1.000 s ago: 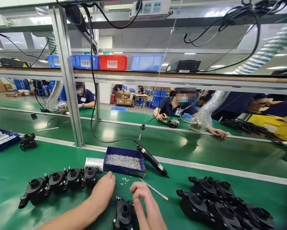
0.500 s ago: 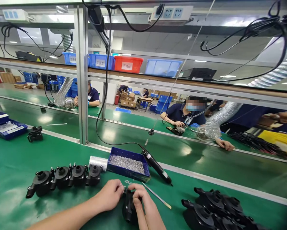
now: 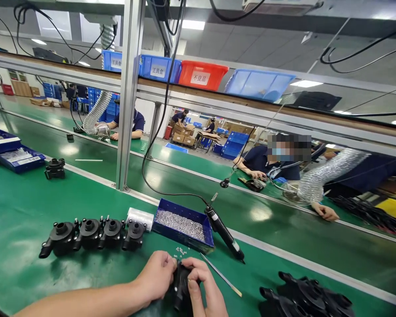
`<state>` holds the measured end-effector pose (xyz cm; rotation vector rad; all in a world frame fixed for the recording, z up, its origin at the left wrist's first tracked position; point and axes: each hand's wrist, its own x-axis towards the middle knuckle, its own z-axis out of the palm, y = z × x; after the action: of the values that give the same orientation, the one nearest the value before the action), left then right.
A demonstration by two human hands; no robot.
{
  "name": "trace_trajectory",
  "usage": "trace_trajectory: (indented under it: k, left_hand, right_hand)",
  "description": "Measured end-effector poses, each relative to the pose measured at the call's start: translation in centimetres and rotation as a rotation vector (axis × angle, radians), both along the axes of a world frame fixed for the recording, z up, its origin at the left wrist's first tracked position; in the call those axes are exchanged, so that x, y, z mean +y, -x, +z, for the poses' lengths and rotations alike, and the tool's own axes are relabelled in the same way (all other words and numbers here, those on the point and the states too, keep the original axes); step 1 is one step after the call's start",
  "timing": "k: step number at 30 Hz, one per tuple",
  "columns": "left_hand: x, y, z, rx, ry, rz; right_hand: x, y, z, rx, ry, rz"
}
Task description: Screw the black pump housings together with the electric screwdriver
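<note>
A black plastic pump housing (image 3: pixel 181 288) stands on the green bench between my hands. My right hand (image 3: pixel 206 284) is wrapped round its right side, thumb and fingers closed on it. At its upper left edge, my left hand (image 3: pixel 158 274) has its fingertips pinched together; whatever is between them is too small or hidden to make out. Just beyond lie several small shiny nuts (image 3: pixel 180 252), loose on the bench. A blue tray (image 3: pixel 184 240) full of similar small metal pieces sits behind them.
A black electric screwdriver (image 3: pixel 224 233) leans by the tray, and a thin stick (image 3: pixel 221 275) lies to its front. Several pump housings (image 3: pixel 90 233) stand in a row at left; more housings (image 3: pixel 308 295) are grouped at right. A clear roll (image 3: pixel 140 219) and metal post (image 3: pixel 129 97) stand behind.
The camera view has shifted, so the bench items appear further right. Both hands stay at the same pump housing, with the left fingertips still at its upper left edge.
</note>
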<state>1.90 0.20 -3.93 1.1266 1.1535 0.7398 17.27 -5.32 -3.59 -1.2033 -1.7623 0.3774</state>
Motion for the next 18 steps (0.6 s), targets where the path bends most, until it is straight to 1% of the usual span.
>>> trace_trajectory:
  k: [4, 9, 15, 18]
  left_hand:
    - [-0.3, -0.2, 0.4, -0.054, 0.060, -0.002]
    - [-0.3, 0.1, 1.3, -0.116, 0.147, -0.020]
    - [-0.3, 0.6, 2.2, -0.167, 0.194, 0.006]
    - [-0.1, 0.9, 2.5, -0.197, 0.225, -0.004]
  right_hand:
    - [0.2, -0.5, 0.2, -0.070, -0.041, 0.054]
    - [0.3, -0.5, 0.3, -0.074, -0.052, 0.045]
    - [0.1, -0.6, 0.1, -0.076, -0.028, 0.032]
    - [0.0, -0.1, 0.0, -0.017, -0.021, -0.002]
